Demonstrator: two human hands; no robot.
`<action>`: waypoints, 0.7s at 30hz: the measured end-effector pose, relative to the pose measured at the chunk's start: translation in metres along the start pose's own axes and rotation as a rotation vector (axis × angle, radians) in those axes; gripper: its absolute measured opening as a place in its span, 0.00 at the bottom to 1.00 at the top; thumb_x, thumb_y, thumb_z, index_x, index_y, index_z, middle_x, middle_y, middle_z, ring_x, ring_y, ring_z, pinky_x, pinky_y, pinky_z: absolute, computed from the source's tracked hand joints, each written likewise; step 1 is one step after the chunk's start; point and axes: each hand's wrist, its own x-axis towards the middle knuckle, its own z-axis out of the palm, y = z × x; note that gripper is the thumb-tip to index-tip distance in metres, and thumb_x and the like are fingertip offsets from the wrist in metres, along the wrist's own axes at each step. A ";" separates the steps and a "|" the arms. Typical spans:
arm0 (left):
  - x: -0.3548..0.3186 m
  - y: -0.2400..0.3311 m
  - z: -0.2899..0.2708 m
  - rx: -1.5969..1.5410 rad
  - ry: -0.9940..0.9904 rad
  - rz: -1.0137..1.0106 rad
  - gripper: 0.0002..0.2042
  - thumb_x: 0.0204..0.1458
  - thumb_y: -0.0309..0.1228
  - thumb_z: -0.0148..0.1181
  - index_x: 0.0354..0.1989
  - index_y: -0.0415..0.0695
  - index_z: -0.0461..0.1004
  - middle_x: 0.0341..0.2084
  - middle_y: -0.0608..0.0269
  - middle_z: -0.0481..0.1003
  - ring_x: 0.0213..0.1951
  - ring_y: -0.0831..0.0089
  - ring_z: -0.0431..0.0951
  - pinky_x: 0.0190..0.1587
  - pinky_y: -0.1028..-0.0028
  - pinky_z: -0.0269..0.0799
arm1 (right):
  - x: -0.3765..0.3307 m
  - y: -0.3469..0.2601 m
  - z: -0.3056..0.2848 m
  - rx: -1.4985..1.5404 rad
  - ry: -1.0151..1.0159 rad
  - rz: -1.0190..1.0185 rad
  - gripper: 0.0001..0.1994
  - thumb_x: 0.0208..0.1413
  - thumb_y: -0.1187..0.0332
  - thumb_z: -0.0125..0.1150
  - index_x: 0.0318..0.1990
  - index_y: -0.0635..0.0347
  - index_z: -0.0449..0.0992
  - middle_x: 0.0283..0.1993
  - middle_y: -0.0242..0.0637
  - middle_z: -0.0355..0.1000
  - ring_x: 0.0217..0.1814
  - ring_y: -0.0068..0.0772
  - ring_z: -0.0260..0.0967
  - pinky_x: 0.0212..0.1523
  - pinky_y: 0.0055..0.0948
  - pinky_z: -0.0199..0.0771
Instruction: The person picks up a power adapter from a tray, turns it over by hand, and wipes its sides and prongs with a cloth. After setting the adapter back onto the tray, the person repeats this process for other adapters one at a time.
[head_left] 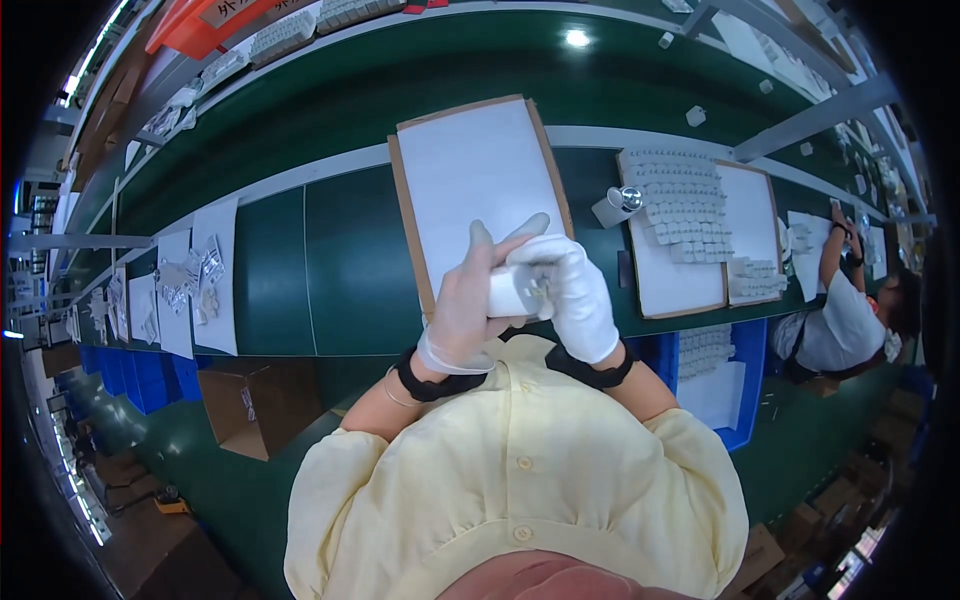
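Over the near edge of the smooth green bench (352,255), one white block-shaped part (507,292), plastic-looking, is up in front of the yellow button shirt (520,450). Left hand (460,298), thin translucent glove, loose cuff: fingers wrapped around the block, grasping it. Right hand (582,300), matte white fabric glove: fingers curled against the block's right end, by some small details too blurred to read; can't tell if they pinch anything.

Behind the hands: flat white sheet (470,150) with brown cardboard edging. To the right, squarish pale bottle (612,207) with shiny metallic round top, just beside tight rows of small pale blocky pieces (685,205) on a white board (680,288). Below bench level: blue plastic bin (745,400) on the right, open brown cardboard box (235,405) on the left.
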 end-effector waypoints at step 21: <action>-0.009 0.007 0.002 -0.333 0.055 -0.165 0.17 0.68 0.34 0.40 0.60 0.41 0.66 0.40 0.64 0.72 0.38 0.80 0.69 0.42 0.79 0.67 | -0.008 0.002 0.009 -0.706 0.213 -0.489 0.16 0.43 0.73 0.72 0.42 0.56 0.78 0.42 0.40 0.74 0.36 0.42 0.72 0.34 0.33 0.72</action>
